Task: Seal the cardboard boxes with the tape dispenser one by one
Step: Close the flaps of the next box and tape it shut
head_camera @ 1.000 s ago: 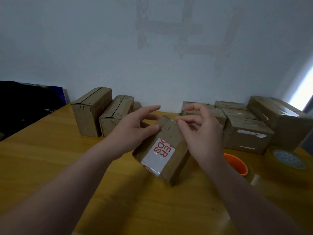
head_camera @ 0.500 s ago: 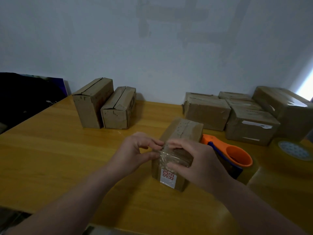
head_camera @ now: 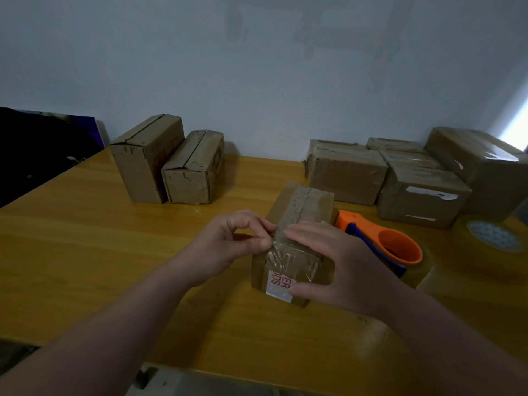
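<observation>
The box (head_camera: 300,204) sits mid-way across the table (head_camera: 114,252), end toward the person, handy for smoothing its tape (head_camera: 288,260). The left hand (head_camera: 234,241) pinches the tape edge, fingers curled; the right hand (head_camera: 340,264) presses it flat, fingers straight and together. The tape dispenser (head_camera: 380,244) lies just right, within reach; 2 untaped boxes (head_camera: 171,164) wait far left.

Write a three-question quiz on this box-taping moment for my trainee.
1. True or false: the tape dispenser lies on the table, right of the labelled box.
2. The left hand: A) pinches the tape at that box's near top edge; B) holds the dispenser; C) lies flat on the table.
3. Fill in: ___ boxes stand at the back left.
Key: 1 true; 2 A; 3 two.
</observation>
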### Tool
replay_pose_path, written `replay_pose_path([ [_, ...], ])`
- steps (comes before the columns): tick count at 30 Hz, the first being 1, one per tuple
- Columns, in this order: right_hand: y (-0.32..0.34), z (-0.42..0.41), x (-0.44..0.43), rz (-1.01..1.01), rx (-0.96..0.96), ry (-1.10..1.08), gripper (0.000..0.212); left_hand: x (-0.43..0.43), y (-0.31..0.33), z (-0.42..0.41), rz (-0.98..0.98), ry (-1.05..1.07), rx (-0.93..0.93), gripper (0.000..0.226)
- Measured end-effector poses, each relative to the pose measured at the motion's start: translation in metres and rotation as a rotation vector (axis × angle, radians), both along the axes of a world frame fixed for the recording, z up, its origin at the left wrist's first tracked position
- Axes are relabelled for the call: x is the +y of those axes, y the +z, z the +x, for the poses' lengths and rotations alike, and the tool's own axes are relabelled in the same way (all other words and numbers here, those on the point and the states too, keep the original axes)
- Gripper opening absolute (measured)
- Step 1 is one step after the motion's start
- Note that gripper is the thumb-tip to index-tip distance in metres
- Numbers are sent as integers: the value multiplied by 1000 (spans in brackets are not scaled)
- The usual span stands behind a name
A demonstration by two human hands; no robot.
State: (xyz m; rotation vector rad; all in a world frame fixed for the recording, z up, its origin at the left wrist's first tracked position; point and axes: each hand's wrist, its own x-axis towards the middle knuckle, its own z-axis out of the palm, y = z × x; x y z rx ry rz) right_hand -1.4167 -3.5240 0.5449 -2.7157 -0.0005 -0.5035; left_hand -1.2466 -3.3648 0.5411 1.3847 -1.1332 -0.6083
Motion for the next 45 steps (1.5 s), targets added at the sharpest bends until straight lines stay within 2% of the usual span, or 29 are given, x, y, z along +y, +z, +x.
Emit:
replay_pose_path([
  [2, 0, 0, -1, -5, 12, 8, 81, 0, 1, -1, 23, -10, 24, 2],
  [9, 0, -1, -2, -143, 65, 37, 83, 3, 8, 1, 66, -115, 142, 12],
  [14, -3, -3, -3, -355, 33, 48, 83, 2, 10, 4, 163, 89, -55, 38],
  [20, -15, -2, -6, -655, -39, 39, 87, 3, 10, 1, 143, 81, -241, 39],
  [31, -16, -3, -5, -967, -142, 116, 84, 9, 5, 4, 182, 95, -214, 56],
  [34, -11, 4, 4, -1026, -175, 60, 90, 9, 5, 2, 172, 86, -184, 58],
  [39, -18, 20, 13, -1246, -8, -115, 90, 10, 6, 0, 189, 86, -149, 59],
  [45, -23, 24, 13, -1382, 116, -146, 102, 9, 4, 0, 178, 90, -144, 62],
])
